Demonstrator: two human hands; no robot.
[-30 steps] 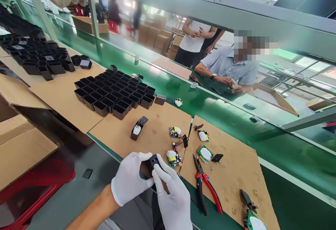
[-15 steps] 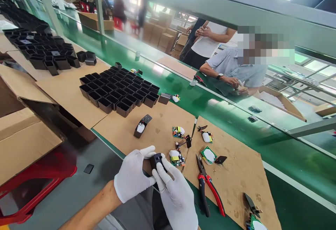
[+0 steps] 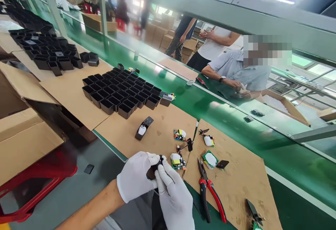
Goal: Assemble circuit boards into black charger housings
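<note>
As we look down, our white-gloved left hand [image 3: 136,176] and right hand [image 3: 175,196] together hold a small black case [image 3: 153,169] between them, left of the red-handled pliers [image 3: 203,181]. Just beside the pliers' tips we see a white-topped green circuit board [image 3: 210,159]; well beyond and left of the pliers, open black boxes [image 3: 119,91] stand in packed rows.

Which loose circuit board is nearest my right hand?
The board just beyond your right hand, left of the pliers; the other loose boards lie farther from that hand.
</note>
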